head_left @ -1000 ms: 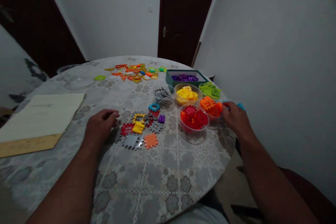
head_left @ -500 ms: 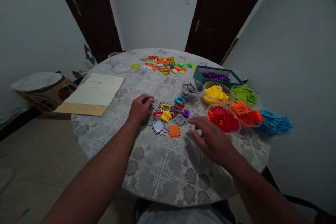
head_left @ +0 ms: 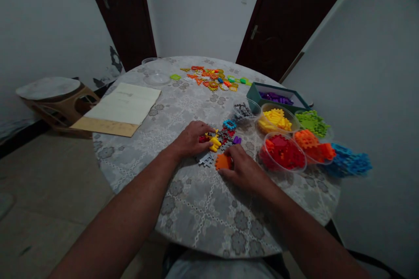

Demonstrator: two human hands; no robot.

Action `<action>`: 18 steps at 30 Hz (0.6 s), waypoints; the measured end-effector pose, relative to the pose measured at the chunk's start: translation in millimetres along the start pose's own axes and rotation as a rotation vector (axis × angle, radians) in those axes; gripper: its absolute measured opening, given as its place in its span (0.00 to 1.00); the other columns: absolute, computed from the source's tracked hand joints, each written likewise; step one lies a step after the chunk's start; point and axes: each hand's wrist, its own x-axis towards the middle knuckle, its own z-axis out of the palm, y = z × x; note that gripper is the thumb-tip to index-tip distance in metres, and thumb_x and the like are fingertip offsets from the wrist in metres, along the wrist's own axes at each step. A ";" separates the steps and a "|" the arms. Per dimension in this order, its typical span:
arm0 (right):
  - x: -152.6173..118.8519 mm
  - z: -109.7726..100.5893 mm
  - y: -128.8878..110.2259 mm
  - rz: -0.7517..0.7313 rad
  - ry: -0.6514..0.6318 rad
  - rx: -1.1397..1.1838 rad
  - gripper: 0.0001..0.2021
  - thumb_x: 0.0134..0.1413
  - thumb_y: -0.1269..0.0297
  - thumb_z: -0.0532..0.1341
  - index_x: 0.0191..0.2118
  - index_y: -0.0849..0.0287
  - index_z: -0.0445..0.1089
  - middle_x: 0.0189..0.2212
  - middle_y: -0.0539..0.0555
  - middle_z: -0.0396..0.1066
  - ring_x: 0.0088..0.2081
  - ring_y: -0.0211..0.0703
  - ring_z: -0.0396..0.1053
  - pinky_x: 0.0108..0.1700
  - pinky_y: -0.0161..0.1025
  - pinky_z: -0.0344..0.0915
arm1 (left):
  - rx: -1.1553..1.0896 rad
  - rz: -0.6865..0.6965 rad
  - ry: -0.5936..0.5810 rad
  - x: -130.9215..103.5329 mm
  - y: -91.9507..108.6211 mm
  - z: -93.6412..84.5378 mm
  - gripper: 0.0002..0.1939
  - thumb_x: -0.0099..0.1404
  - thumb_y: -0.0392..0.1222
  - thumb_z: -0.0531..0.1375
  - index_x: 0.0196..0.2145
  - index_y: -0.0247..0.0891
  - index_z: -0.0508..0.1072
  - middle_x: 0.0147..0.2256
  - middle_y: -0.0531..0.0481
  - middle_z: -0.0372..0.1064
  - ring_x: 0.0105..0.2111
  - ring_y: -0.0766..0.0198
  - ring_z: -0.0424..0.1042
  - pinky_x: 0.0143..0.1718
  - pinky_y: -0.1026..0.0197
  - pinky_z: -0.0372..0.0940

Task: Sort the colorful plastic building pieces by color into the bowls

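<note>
My left hand (head_left: 194, 138) lies over the left side of a small cluster of toothed plastic building pieces, thumb and fingers apart around a red piece (head_left: 203, 139). Yellow rod-shaped pieces (head_left: 215, 144) sit just off its fingertips. Thumb and fingers of my right hand (head_left: 244, 166) close on the right side of an orange square tile (head_left: 222, 162), partly covering it. Grey toothed pieces (head_left: 205, 159) lie to the left of the tile. Behind my hands are a blue ring-like piece (head_left: 229, 124) and purple pieces (head_left: 237, 140).
On the right stand tubs of red (head_left: 284, 152), yellow (head_left: 276, 120), orange (head_left: 307, 139), green (head_left: 312, 123), blue (head_left: 348, 160) and grey pieces (head_left: 242, 110). Behind them is a green box (head_left: 253, 94) with purple pieces. Mixed pieces (head_left: 209, 79) lie farther back; an open paper folder (head_left: 122, 102) lies left.
My left hand has moved right onto the cluster. My right hand has come left and taken hold of the orange tile. The view has shifted slightly.
</note>
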 end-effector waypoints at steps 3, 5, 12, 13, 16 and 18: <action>-2.3 2.1 -1.9 0.053 0.022 0.101 0.17 0.59 0.63 0.68 0.51 0.53 0.65 0.44 0.55 0.72 0.42 0.49 0.71 0.43 0.43 0.64 | 0.037 0.046 -0.030 0.0 1.3 0.5 0.17 0.63 0.41 0.68 0.50 0.45 0.81 0.52 0.43 0.74 0.54 0.50 0.70 0.61 0.44 0.64; -4.0 3.5 -2.1 0.080 0.048 0.184 0.15 0.59 0.64 0.66 0.50 0.52 0.66 0.40 0.52 0.74 0.38 0.47 0.70 0.41 0.41 0.63 | 0.042 0.070 -0.050 0.5 1.9 0.1 0.12 0.65 0.44 0.69 0.46 0.45 0.82 0.52 0.44 0.73 0.54 0.51 0.70 0.61 0.44 0.64; -4.4 11.1 9.6 0.063 0.131 0.381 0.15 0.62 0.64 0.62 0.54 0.52 0.72 0.37 0.50 0.76 0.36 0.44 0.71 0.40 0.40 0.64 | 0.043 0.102 -0.046 -0.4 -4.2 2.8 0.12 0.65 0.43 0.68 0.47 0.45 0.80 0.52 0.44 0.74 0.55 0.51 0.71 0.61 0.44 0.65; -3.8 11.9 10.5 0.057 0.138 0.400 0.15 0.62 0.64 0.62 0.55 0.52 0.73 0.38 0.50 0.77 0.37 0.44 0.72 0.41 0.40 0.64 | 0.044 0.088 -0.034 -0.9 -5.3 3.1 0.15 0.65 0.43 0.68 0.50 0.46 0.79 0.53 0.45 0.74 0.56 0.51 0.70 0.61 0.44 0.65; -1.9 13.9 11.2 0.052 0.152 0.435 0.12 0.63 0.63 0.62 0.51 0.54 0.76 0.39 0.51 0.78 0.39 0.45 0.73 0.43 0.41 0.66 | 0.073 0.032 0.018 -2.2 -7.4 3.4 0.22 0.65 0.40 0.66 0.56 0.46 0.77 0.57 0.43 0.73 0.57 0.50 0.70 0.61 0.45 0.66; -1.1 15.0 11.3 0.058 0.176 0.418 0.10 0.64 0.62 0.61 0.47 0.54 0.76 0.38 0.51 0.77 0.37 0.45 0.72 0.42 0.41 0.65 | 0.112 0.010 0.021 -2.5 -8.2 3.6 0.24 0.65 0.38 0.65 0.58 0.45 0.76 0.59 0.42 0.72 0.59 0.49 0.69 0.63 0.44 0.64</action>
